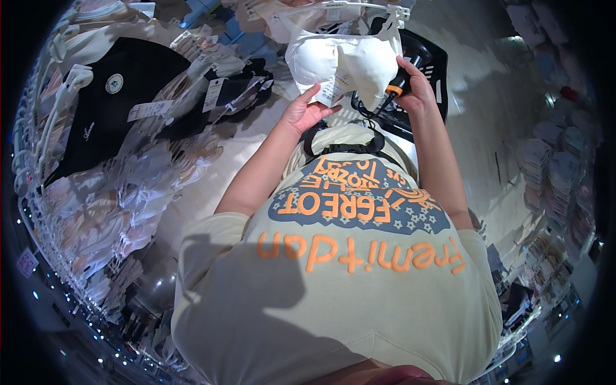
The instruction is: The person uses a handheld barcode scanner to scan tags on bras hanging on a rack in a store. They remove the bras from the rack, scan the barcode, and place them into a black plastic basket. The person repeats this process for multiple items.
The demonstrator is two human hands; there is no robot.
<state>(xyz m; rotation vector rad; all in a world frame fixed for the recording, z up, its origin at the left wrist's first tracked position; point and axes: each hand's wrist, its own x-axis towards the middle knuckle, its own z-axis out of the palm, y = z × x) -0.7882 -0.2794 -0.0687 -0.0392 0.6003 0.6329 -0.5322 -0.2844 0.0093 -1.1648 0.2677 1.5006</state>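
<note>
A white padded bra point(315, 60) hangs from a white plastic hanger point(370, 6) in front of me. My left hand point(304, 109) is at its lower left edge, thumb in front and the other fingers partly behind a printed paper tag point(329, 92). On the other side, my right hand point(417, 89) pinches the bra's side edge between thumb and fingers. Close to the right palm is a black handled object with an orange ring point(394, 89). It is partly hidden by the bra, and I cannot tell whether that hand touches it.
A black plastic basket point(440, 91) stands behind the bra. To the left, a rack carries black garments point(120, 82) and many pale bras point(110, 211) on hangers. More stacked garments point(548, 168) line the right side, across a pale floor point(481, 115).
</note>
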